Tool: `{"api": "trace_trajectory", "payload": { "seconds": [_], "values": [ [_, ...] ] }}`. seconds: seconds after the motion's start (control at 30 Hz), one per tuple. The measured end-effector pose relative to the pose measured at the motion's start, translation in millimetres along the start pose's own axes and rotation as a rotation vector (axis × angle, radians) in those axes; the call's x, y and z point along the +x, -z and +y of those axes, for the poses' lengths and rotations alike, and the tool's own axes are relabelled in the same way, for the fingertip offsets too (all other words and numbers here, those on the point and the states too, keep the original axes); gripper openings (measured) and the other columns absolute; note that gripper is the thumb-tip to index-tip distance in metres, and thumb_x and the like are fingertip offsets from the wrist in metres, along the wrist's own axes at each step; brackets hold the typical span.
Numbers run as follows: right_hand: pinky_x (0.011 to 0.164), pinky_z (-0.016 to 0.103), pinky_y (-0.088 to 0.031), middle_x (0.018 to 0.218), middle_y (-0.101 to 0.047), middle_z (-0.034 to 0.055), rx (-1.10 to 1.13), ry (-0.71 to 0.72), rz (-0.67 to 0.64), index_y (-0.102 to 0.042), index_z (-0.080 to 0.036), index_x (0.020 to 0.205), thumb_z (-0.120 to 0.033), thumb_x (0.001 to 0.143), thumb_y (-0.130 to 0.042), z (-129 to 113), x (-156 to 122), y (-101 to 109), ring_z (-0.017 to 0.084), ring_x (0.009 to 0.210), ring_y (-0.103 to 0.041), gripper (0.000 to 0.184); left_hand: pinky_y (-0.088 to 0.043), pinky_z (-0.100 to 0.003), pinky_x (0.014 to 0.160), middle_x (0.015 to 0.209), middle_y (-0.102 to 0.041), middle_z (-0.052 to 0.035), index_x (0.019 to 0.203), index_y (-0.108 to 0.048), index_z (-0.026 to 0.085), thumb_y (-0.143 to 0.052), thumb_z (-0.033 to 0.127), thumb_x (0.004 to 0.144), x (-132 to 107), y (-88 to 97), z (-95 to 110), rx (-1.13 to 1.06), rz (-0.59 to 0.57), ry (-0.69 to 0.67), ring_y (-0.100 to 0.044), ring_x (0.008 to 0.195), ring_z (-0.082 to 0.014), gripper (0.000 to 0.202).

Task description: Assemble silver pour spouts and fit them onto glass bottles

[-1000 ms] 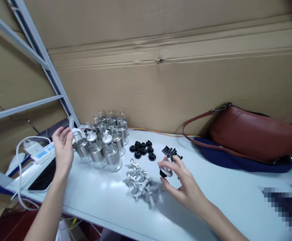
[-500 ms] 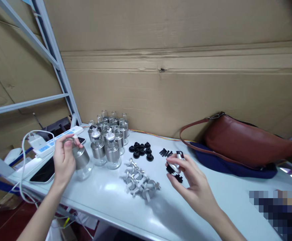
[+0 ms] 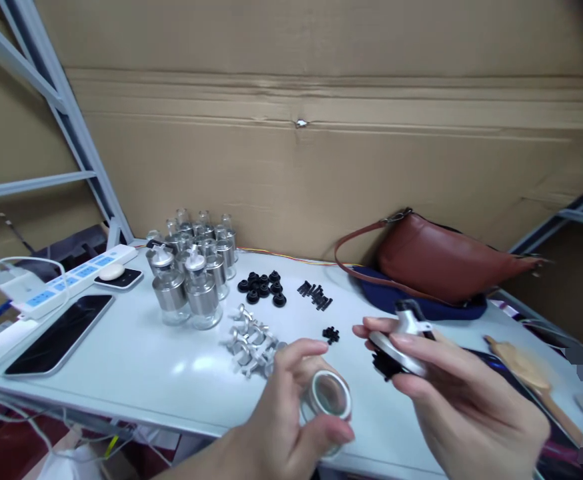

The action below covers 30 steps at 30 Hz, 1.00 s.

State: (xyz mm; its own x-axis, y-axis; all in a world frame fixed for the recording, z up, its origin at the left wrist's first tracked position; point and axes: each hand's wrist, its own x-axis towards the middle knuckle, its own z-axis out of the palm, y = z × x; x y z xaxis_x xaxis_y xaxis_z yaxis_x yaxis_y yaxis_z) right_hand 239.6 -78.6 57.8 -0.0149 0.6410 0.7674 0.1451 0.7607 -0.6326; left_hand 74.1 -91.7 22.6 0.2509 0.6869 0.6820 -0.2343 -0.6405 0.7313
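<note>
Here, held bottle [image 3: 330,396], pinched lid [image 3: 396,353], blue-panelled sockets [image 3: 85,272]

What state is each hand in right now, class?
Left hand: closed on a bottle.
Right hand: closed, holding a metal lid with a black underside.

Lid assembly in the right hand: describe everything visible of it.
The lid assembly has a round, silvery, metal-looking disc, a silvery upper fitting with a black piece, and a black part beneath. The right hand holds it tilted above the table, apart from the left hand's glass bottle.
</note>
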Motion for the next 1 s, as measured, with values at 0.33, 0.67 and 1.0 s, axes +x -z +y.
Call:
{"api": "trace_trajectory", "payload": {
  "seconds": [0.33, 0.67, 1.0],
  "values": [
    [0.083, 0.039, -0.061, 0.114, -0.071, 0.0082, -0.173, -0.029, -0.096, -0.065, -0.026, 0.120, -0.025, 0.096, -0.048, 8, -8, 9, 0.027, 0.103, -0.069, 0.029, -0.050, -0.035, 0.080, 0.094, -0.058, -0.0068, 0.123, -0.021, 0.031, -0.049, 0.044, 0.092, 17, -17.6, -33, -0.066, -0.059, 0.146, -0.060, 0.086, -0.0179, 0.045],
    [0.089, 0.030, -0.058, 0.117, -0.069, 0.0031, -0.285, 0.121, -0.359, -0.053, -0.031, 0.134, -0.011, 0.079, -0.067, 23, -9, 20, 0.023, 0.110, -0.065, 0.060, -0.054, -0.040, 0.091, 0.127, -0.055, -0.0132, 0.137, -0.019, 0.038, -0.055, 0.021, 0.090, 7, -2.1, -40, 0.163, -0.146, -0.008, -0.065, 0.102, -0.0223, 0.062],
    [0.053, 0.025, -0.056, 0.081, -0.072, 0.0028, -0.333, 0.129, -0.507, -0.050, -0.032, 0.136, -0.021, 0.089, -0.061, 16, 6, 33, 0.020, 0.072, -0.068, 0.049, -0.046, -0.038, 0.106, 0.133, -0.055, -0.0027, 0.129, -0.034, 0.043, -0.064, 0.020, 0.085, 11, -0.8, -39, -0.041, -0.162, 0.103, -0.055, 0.124, -0.0199, 0.058]
  ]
}}
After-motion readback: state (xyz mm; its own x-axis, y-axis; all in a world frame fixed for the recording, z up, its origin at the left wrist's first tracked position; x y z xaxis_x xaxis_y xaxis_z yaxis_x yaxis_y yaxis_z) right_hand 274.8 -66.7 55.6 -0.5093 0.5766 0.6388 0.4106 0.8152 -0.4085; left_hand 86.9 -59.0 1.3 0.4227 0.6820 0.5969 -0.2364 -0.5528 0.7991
